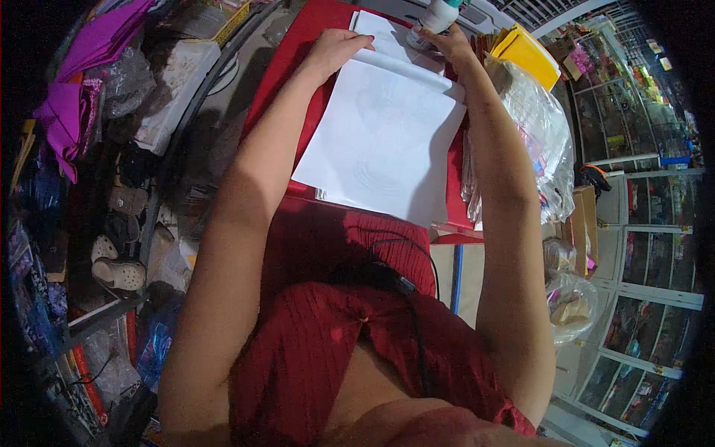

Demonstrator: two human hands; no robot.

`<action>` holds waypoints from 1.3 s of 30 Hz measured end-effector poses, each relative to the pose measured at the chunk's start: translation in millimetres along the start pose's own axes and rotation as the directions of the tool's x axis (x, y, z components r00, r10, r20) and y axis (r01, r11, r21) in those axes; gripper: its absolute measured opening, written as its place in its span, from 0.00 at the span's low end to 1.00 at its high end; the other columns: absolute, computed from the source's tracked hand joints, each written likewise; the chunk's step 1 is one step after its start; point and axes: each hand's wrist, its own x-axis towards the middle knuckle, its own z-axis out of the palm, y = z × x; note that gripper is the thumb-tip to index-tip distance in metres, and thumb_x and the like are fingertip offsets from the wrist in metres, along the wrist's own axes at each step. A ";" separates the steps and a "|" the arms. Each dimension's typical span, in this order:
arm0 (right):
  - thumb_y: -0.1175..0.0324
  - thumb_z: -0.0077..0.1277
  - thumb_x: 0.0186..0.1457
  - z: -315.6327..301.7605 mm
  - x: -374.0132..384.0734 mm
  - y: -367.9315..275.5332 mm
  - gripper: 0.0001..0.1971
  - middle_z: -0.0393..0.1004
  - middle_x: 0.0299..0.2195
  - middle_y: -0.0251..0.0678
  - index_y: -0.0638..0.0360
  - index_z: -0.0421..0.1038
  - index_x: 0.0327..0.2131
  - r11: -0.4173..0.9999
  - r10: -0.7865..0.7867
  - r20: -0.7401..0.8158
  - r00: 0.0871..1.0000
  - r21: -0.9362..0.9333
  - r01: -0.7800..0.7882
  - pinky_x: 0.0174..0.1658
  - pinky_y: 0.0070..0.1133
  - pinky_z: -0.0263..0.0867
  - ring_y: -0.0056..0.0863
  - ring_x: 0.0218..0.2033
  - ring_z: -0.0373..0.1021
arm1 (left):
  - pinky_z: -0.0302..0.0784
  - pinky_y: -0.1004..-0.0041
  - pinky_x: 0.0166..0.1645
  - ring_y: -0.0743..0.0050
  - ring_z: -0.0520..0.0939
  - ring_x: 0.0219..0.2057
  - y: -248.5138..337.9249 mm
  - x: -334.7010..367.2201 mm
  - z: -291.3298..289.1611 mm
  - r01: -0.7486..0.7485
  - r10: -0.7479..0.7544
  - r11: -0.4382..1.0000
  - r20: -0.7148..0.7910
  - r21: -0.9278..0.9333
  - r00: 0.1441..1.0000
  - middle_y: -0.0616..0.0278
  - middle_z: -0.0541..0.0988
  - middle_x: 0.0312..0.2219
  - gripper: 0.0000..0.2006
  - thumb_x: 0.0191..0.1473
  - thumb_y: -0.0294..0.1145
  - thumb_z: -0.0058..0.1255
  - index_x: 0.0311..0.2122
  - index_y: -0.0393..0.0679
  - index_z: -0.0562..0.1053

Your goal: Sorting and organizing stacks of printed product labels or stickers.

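Note:
A large white sheet of paper [376,141] lies over the red table, its near edge hanging close to my body. Its far edge is curled or folded back, and more white paper [383,33] shows beyond it. My left hand [339,54] pinches that far edge at its left end, thumb and fingertips pressed on the paper. At the right end, my right hand [449,46] has its fingers around a white plastic bottle [434,18] with a teal cap. The bottle leans over the far paper; its contents cannot be made out.
Plastic-wrapped stacks [529,127] and a yellow packet [525,56] crowd the right side of the red table [279,93]. Glass-fronted shelves [640,261] stand farther right. On the left are purple sheets [100,37], a pale clog [119,274] and a metal rack with bags.

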 end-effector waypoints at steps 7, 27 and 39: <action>0.45 0.58 0.54 -28.2 -5.3 -12.4 0.31 0.75 0.49 0.44 0.61 0.71 0.52 0.810 0.329 0.181 0.927 -0.559 -0.179 0.49 0.28 0.72 0.35 0.48 0.73 | 0.75 0.75 0.39 0.78 0.81 0.33 1.2 -2.0 -1.2 -0.087 0.089 0.993 0.029 -0.076 0.996 0.64 0.83 0.32 0.15 0.53 0.41 0.59 0.39 0.40 0.82; 0.64 0.55 0.54 -19.7 -115.2 -109.2 0.24 0.72 0.49 0.50 0.59 0.66 0.54 0.431 -0.356 0.205 0.912 -0.830 0.355 0.53 0.39 0.65 0.49 0.53 0.68 | 0.74 0.70 0.47 0.70 0.81 0.41 23.2 -20.8 8.6 -0.313 0.322 0.945 -0.102 0.095 0.941 0.57 0.83 0.38 0.21 0.48 0.37 0.67 0.44 0.33 0.77; 0.72 0.52 0.52 -20.7 -210.9 -121.7 0.20 0.74 0.50 0.42 0.60 0.72 0.50 0.354 -0.667 0.062 0.742 -0.850 0.389 0.53 0.33 0.64 0.40 0.48 0.71 | 0.67 0.59 0.61 0.47 0.68 0.60 51.8 -100.9 21.2 -0.283 0.230 0.786 0.165 0.550 0.959 0.39 0.66 0.58 0.44 0.39 0.45 0.73 0.58 0.34 0.66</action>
